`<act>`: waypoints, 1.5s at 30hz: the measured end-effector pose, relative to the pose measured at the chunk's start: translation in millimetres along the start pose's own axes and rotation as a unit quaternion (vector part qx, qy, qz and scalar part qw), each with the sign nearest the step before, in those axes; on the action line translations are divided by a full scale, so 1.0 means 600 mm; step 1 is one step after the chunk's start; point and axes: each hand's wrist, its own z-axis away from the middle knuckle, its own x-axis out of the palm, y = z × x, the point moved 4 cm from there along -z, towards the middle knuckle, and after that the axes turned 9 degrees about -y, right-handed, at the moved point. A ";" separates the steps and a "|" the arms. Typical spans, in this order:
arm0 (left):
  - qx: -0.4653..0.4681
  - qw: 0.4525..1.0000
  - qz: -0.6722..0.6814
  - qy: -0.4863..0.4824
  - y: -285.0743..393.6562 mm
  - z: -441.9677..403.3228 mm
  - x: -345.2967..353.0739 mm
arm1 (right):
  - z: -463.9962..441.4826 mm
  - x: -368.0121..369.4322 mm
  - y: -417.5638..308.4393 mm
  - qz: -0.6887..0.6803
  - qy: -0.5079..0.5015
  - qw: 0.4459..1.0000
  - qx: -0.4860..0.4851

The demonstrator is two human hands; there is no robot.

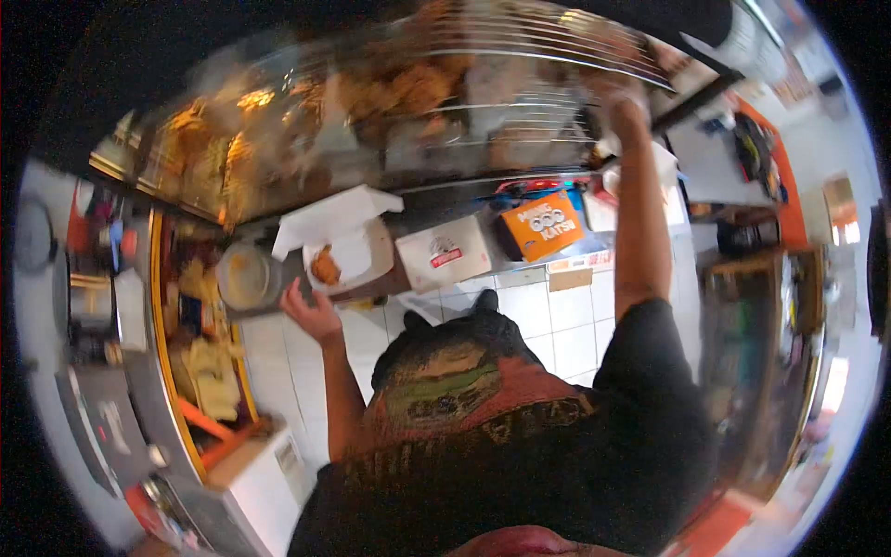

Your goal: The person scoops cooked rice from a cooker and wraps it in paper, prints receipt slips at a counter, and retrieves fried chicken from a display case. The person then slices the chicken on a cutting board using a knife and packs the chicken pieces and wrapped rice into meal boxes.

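Observation:
My left hand (314, 314) hangs by the counter's front edge with its fingers apart and nothing in them. Just beyond it lies an open white cardboard box (368, 257), its lid tipped back, with a piece of fried chicken (326, 266) inside. My right arm stretches up into the display case, and my right hand (616, 97) is blurred among the wire racks (538, 56); its fingers cannot be made out. More fried chicken (408, 88) sits in the case, smeared by motion.
Along the counter stand a closed white box (444, 253), an orange box (541, 227) and a round translucent tub (247, 276). The display case (278, 139) spans the far side. A shelf unit (766, 353) stands at right; a yellow-framed cabinet (176, 371) is at left.

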 end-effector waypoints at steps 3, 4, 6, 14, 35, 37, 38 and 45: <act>0.020 0.999 0.025 -0.008 -0.004 0.009 0.000 | 0.054 0.010 0.012 -0.449 0.045 0.890 -0.066; 0.050 0.999 0.002 -0.008 0.008 0.008 -0.008 | 0.097 0.008 -0.028 -0.413 0.071 0.908 -0.018; 0.047 0.999 -0.001 -0.003 0.010 0.005 -0.012 | 0.180 0.024 -0.075 -0.476 0.103 0.874 0.000; 0.051 0.995 -0.030 -0.075 0.020 -0.022 -0.009 | 0.394 0.412 -0.279 -0.742 -0.365 0.555 0.094; 0.164 0.957 -0.082 -0.225 0.052 -0.035 0.016 | 0.322 0.669 -0.407 -0.161 -0.221 0.934 -0.232; 0.137 0.974 -0.043 -0.174 0.052 -0.037 0.009 | 0.323 0.723 -0.377 -0.069 -0.140 0.947 -0.283; 0.108 0.987 -0.003 -0.122 0.050 -0.041 0.001 | 0.325 0.736 -0.373 -0.047 -0.180 0.946 -0.264; 0.041 0.979 0.101 -0.173 -0.004 -0.029 0.025 | 0.373 0.731 -0.432 0.048 -0.244 0.925 -0.286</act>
